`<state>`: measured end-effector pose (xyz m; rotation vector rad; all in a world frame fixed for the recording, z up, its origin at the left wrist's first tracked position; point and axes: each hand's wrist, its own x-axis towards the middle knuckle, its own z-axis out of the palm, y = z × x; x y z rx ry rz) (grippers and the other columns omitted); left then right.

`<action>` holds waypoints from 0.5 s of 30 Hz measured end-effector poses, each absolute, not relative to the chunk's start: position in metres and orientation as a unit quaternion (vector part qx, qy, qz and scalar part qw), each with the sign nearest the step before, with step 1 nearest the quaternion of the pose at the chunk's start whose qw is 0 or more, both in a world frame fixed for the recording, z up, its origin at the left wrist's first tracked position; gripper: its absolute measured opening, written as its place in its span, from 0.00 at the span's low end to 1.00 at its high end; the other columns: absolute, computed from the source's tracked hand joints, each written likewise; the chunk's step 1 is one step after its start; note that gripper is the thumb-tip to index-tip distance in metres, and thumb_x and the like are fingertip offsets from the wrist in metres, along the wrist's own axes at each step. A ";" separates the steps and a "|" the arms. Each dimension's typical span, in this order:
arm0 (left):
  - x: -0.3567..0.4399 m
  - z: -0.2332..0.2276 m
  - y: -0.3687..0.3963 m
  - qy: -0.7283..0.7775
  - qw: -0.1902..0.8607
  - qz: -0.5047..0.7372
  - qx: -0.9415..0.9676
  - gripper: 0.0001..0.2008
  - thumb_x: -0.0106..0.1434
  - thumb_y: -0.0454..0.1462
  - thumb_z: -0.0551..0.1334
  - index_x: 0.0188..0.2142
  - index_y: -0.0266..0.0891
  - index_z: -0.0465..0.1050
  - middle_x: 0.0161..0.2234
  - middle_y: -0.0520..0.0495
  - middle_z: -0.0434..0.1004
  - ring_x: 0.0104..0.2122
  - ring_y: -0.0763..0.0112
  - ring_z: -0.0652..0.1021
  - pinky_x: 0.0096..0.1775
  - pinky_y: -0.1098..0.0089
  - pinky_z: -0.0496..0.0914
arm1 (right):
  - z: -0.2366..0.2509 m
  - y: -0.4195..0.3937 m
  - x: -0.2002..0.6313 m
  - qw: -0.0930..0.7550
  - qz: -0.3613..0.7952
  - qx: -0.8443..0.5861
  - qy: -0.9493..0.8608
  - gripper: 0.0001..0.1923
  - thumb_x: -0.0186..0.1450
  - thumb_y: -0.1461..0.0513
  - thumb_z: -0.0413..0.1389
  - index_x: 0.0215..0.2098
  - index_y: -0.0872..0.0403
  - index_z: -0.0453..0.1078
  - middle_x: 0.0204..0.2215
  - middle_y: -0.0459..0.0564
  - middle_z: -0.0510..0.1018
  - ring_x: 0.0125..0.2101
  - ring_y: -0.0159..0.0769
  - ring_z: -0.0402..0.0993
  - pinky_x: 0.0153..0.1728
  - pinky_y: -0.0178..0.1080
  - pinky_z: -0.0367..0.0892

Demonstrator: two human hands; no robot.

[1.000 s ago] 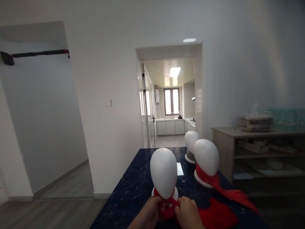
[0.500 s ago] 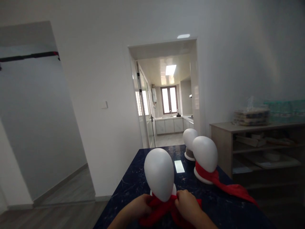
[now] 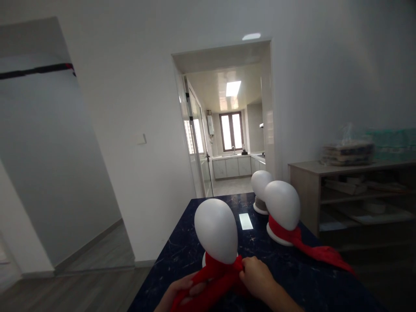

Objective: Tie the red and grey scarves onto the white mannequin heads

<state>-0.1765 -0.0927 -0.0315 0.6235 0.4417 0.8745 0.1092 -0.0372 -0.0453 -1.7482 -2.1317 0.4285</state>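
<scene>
Fingers of both the left hand [image 3: 182,291] and right hand [image 3: 258,277] clutch the bright red scarf [image 3: 217,277], bunched around a white mannequin head [image 3: 216,230].

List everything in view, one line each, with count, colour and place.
Mannequin heads: three, white, on the table; nearest one tilted, two at the far right.
Scarves: two, red; one round the nearest head's neck, one round the middle head, its tail trailing right.
Table: one, dark blue marbled, centre foreground.
Shelf unit: one, beige, against the right wall, stacked items on top.
Doorway: one, white-framed, opening onto a kitchen.
Bar: one, black and red, upper left.
Left hand: one, gripping the near scarf's end.
Right hand: one, pinching the scarf at the neck.
</scene>
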 end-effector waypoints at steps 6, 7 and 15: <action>-0.193 0.004 -0.109 0.181 0.863 0.415 0.225 0.29 0.68 0.30 0.62 0.68 0.30 0.64 0.45 0.38 0.81 0.23 0.82 0.76 0.28 0.82 0.72 | -0.050 -0.033 0.109 0.175 0.139 -0.608 -0.762 0.12 0.61 0.65 0.55 0.37 0.52 0.82 0.39 0.57 0.88 0.41 0.49 0.87 0.39 0.40 0.72; -0.195 0.005 -0.110 0.180 0.862 0.425 0.211 0.32 0.69 0.30 0.61 0.71 0.32 0.60 0.48 0.35 0.81 0.23 0.83 0.75 0.28 0.81 0.72 | -0.050 -0.033 0.109 0.176 0.140 -0.604 -0.765 0.12 0.61 0.65 0.55 0.37 0.52 0.82 0.39 0.57 0.88 0.41 0.48 0.86 0.38 0.40 0.72; -0.202 -0.018 -0.125 0.126 0.746 0.628 0.184 0.38 0.73 0.29 0.57 0.76 0.52 0.46 0.43 0.46 0.85 0.38 0.72 0.85 0.46 0.72 0.79 | -0.050 -0.037 0.105 0.171 0.141 -0.591 -0.776 0.14 0.61 0.66 0.54 0.38 0.51 0.81 0.39 0.56 0.88 0.40 0.46 0.86 0.37 0.38 0.70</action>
